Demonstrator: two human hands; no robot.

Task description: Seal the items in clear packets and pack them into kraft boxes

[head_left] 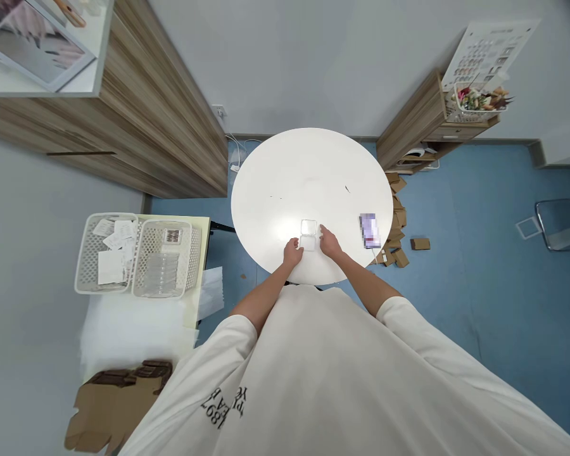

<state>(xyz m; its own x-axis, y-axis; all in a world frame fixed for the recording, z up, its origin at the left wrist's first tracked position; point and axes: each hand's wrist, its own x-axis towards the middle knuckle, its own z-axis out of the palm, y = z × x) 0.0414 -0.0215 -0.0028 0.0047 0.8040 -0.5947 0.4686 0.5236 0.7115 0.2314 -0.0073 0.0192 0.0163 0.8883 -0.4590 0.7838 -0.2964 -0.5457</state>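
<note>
A white shirt (313, 367) with dark lettering on one sleeve is seen nearest. Beyond it, both forearms are stretched over a round white table (308, 164). Near the table's close edge, a small clear plastic box (308, 235) is laid open, its two halves placed one beyond the other. Its left side is flanked by the left hand (293, 251), with the fingers curled close to the nearer half; whether they are clamped on it cannot be told. The right hand (330, 242) is held just beside the right side, fingers bent toward the box; whether contact is made cannot be told either. Farther right on the table, a purple item (370, 230) is shown too blurred to be named. To the left, papers (111, 266) and a row of clear cases (161, 273) are held in two white baskets (189, 253). Small cardboard boxes (399, 218) are piled on the blue floor (456, 253) beyond the table's right edge. Farthest off, flowers (484, 100) are kept in a basket on a wooden cabinet (415, 120).
</note>
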